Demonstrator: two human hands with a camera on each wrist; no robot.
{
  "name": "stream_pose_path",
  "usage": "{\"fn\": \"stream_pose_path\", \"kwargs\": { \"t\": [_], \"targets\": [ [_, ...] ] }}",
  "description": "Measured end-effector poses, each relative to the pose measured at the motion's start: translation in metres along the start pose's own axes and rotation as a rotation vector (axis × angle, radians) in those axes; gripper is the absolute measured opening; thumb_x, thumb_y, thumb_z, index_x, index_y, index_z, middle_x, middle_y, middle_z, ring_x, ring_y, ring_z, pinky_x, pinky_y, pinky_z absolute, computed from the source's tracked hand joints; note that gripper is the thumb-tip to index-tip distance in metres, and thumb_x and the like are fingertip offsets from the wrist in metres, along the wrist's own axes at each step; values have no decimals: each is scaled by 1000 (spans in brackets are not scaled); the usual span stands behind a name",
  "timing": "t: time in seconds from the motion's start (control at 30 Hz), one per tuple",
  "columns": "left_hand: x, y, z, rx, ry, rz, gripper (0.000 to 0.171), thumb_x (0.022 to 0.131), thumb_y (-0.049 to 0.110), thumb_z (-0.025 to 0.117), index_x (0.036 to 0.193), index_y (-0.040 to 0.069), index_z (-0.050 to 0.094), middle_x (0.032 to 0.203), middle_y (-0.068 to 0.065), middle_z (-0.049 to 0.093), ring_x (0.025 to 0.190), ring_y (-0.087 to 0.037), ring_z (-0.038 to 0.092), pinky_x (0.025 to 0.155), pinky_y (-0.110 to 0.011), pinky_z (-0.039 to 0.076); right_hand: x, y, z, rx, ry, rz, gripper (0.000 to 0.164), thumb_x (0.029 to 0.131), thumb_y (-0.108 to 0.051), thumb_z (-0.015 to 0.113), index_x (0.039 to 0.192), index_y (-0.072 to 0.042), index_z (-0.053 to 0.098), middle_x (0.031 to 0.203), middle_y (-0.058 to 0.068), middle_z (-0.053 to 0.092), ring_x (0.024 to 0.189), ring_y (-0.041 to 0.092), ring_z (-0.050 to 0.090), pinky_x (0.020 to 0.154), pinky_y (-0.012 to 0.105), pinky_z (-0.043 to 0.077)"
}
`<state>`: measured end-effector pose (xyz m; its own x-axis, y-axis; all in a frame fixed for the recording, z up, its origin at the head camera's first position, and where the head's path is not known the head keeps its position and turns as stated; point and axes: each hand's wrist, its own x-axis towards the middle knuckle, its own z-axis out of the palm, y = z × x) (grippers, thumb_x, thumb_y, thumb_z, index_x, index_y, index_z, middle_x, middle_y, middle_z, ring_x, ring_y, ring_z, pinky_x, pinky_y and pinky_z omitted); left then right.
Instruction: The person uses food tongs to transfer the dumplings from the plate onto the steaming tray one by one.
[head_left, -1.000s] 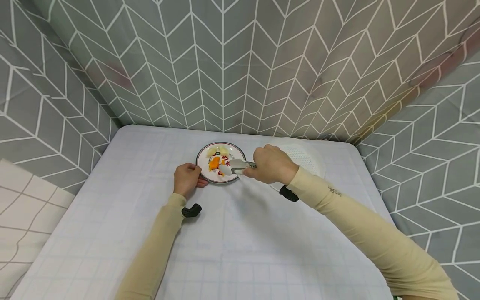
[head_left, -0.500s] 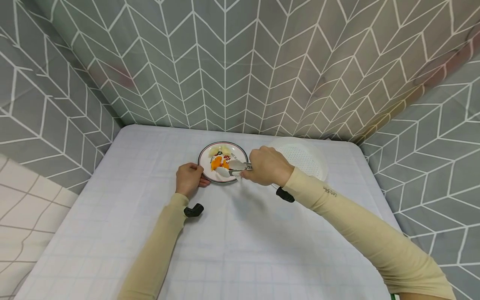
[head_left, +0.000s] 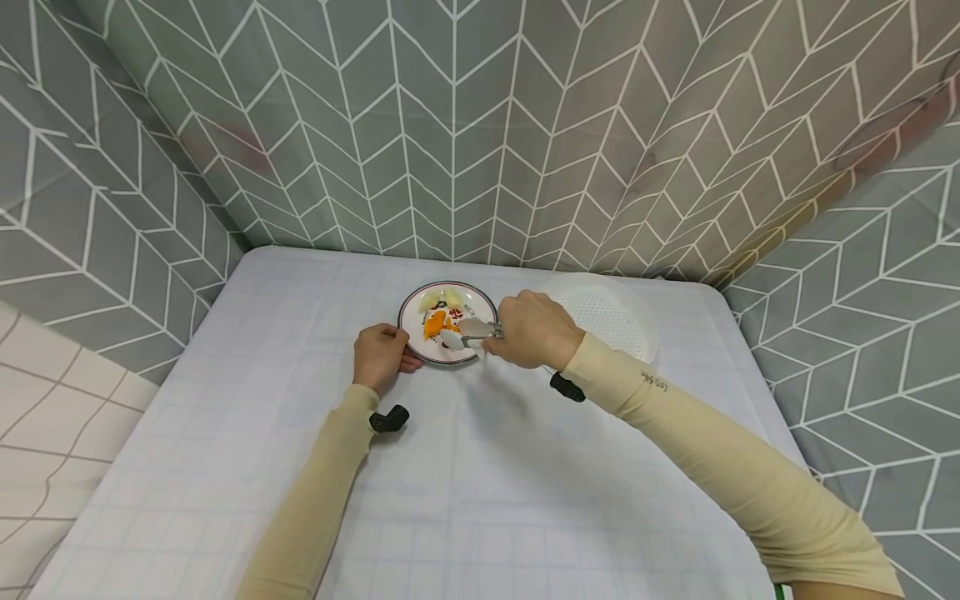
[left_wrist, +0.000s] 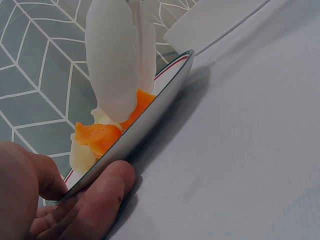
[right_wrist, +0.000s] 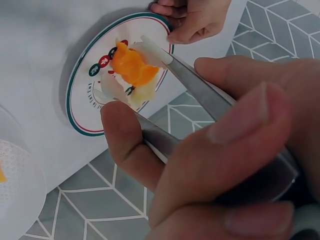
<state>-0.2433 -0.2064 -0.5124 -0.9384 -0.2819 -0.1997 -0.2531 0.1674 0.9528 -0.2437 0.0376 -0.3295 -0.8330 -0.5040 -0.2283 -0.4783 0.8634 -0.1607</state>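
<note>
My left hand (head_left: 378,357) pinches the near left rim of a round white plate (head_left: 476,302) with red and green rim lines. The left wrist view shows the thumb above the rim and fingers beneath. Bright orange pieces (right_wrist: 131,66) lie on the plate with paler yellowish pieces (head_left: 441,299) beside them, perhaps cut fruit. My right hand (head_left: 538,329) grips metal tongs (right_wrist: 200,90) with pale, broad tips (left_wrist: 112,60). Those tips stand apart, low over the plate, on either side of the orange pieces in the right wrist view. Whether they touch the food I cannot tell.
To the plate's right stands a white perforated basket (head_left: 611,317), partly behind the right hand; the right wrist view shows an orange-yellow bit (right_wrist: 2,175) in it. A white cloth (head_left: 420,500) covers the table, and patterned curtains (head_left: 450,125) hang behind it.
The tongs' tips spread wider over the orange pieces, then draw slightly closer together. More of the orange pieces shows now. My left hand keeps its hold on the plate's rim.
</note>
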Motion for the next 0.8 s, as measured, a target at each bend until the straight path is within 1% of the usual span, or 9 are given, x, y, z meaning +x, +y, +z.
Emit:
{"fn": "stream_pose_path", "kwargs": {
  "t": [0.23,0.43,0.57,0.8],
  "targets": [
    [0,0,0,3,-3,-9,26,104,13,54,118,-8,63,76,-17,75,54,-18,75,56,-33,67,3,3,2,-15,1,3,45,96,-39,76,64,-13,58,57,-3,47,51,14,49,42,24,36],
    [0,2,0,-2,0,-5,28,105,13,53,120,-8,63,79,-18,76,56,-17,75,57,-32,68,4,3,2,-9,-1,-8,42,96,-37,76,66,-12,61,58,-2,50,54,16,53,44,24,40],
    [0,3,1,3,2,-5,28,105,13,54,120,-8,63,79,-18,76,56,-17,75,57,-32,68,4,2,2,-2,-1,-5,41,96,-37,76,68,-11,63,58,-2,51,53,15,53,43,24,40],
    [-2,-1,-1,6,-4,-3,27,105,12,53,119,-8,63,76,-17,75,55,-17,75,57,-32,67,3,4,4,13,-8,-17,44,97,-35,76,64,-12,60,54,-3,46,47,12,46,40,21,34]
  ]
}}
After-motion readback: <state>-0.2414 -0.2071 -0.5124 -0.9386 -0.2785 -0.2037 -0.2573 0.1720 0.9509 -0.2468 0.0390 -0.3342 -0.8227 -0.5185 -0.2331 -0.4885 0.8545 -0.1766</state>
